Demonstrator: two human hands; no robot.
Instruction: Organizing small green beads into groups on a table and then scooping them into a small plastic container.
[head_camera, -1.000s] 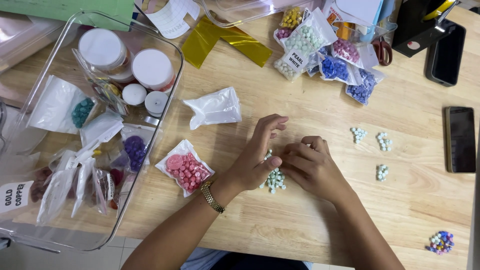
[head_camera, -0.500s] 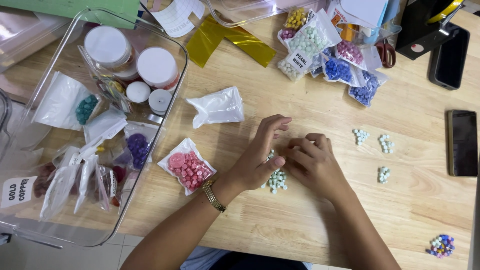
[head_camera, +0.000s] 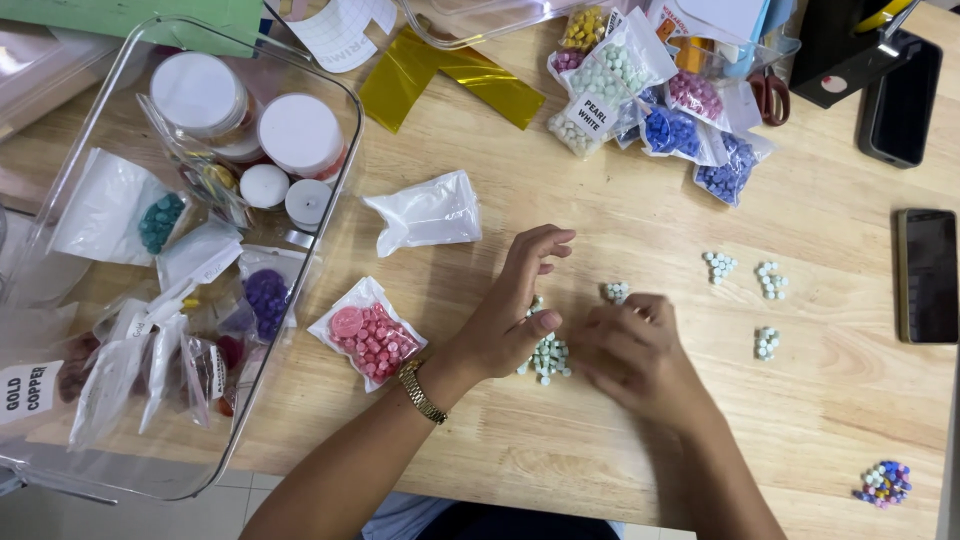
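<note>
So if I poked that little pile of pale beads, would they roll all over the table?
Probably scatter: the pale beads lie loose on smooth wood by the left hand. They look small and light. Their chunky shape may stop long rolls.

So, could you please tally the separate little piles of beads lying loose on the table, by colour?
Pale mint-white piles: 5, one under the hands, one above the right hand, and three to the right.
Mixed blue-purple piles: 1, near the table's right front edge.
Total: 6 piles.
</note>
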